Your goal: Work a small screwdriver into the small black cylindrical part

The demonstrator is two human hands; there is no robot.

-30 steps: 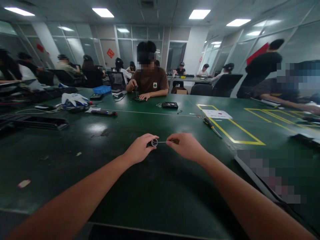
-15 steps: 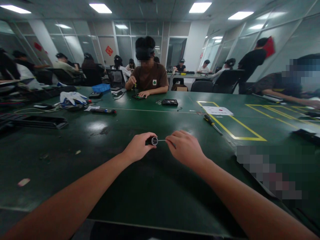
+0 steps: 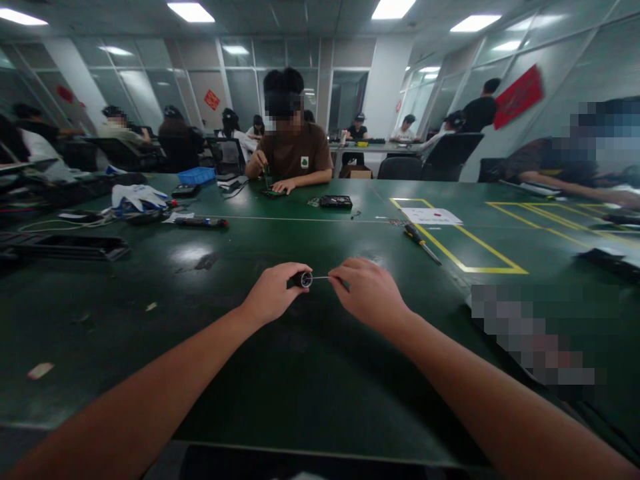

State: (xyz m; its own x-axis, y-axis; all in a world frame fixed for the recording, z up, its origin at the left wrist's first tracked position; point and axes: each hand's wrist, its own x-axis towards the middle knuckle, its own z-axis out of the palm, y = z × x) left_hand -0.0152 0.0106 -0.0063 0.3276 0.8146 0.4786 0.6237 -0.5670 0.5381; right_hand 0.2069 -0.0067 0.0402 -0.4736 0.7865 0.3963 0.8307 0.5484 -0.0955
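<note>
In the middle of the head view, my left hand (image 3: 267, 293) grips a small black cylinder (image 3: 304, 279) between thumb and fingers. Its round end faces me and shows a pale ring with a hollow inside. My right hand (image 3: 367, 293) pinches a thin metal rod (image 3: 321, 277); whatever part lies inside the fingers is hidden. The rod's far tip reaches the right side of the cylinder's ringed end. Both hands are held over the green table (image 3: 300, 373). I cannot tell whether the tip goes inside the ring or only touches it.
A screwdriver (image 3: 423, 243) lies ahead to the right, near a white sheet (image 3: 433, 216) and yellow tape outlines. Across the table a co-worker (image 3: 295, 153) handles a tool. White gloves (image 3: 139, 198), a blue basket (image 3: 197, 175) and a black tray (image 3: 75, 247) are at left.
The whole view has shifted slightly, so things appear a little further left and up. Both hands keep the same hold, with the rod still at the cylinder's end.
</note>
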